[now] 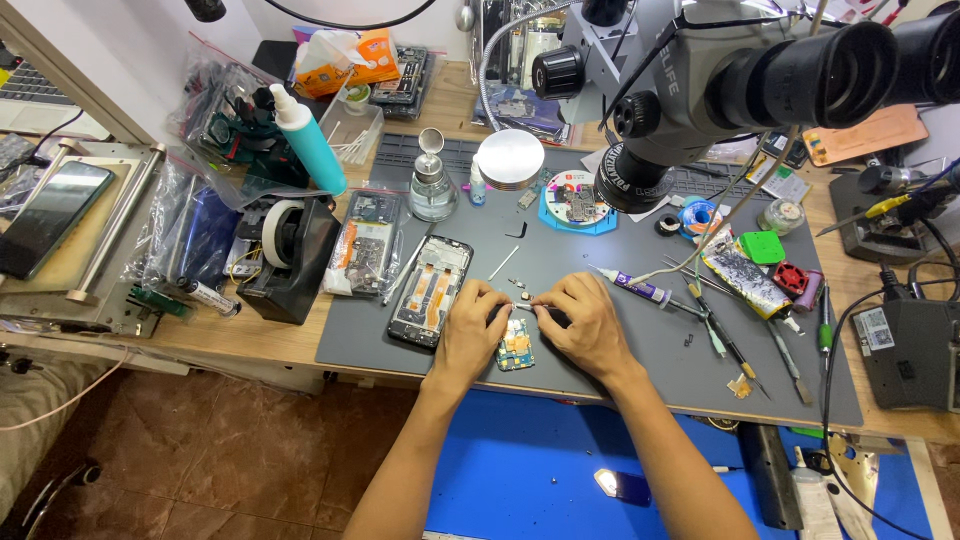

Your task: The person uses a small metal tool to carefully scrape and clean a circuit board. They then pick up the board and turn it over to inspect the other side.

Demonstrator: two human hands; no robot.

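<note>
My left hand (pixel 472 325) and my right hand (pixel 585 322) meet over the grey work mat (pixel 600 260), fingertips pinched together on a small metal part (pixel 524 304), possibly with a thin tool. Just below them lies a small circuit board (pixel 516 346) with gold and blue patches. An opened phone frame (pixel 432 291) with orange flex cables rests left of my left hand. A few tiny loose parts (pixel 522 290) sit just above my fingers.
A microscope (pixel 700 80) hangs over the mat's back right. Tweezers and tools (pixel 730 335), a syringe tube (pixel 640 290), a tape dispenser (pixel 290 250), a teal bottle (pixel 308 140), a glass dispenser (pixel 432 185) and a soldering station (pixel 910 340) surround the mat.
</note>
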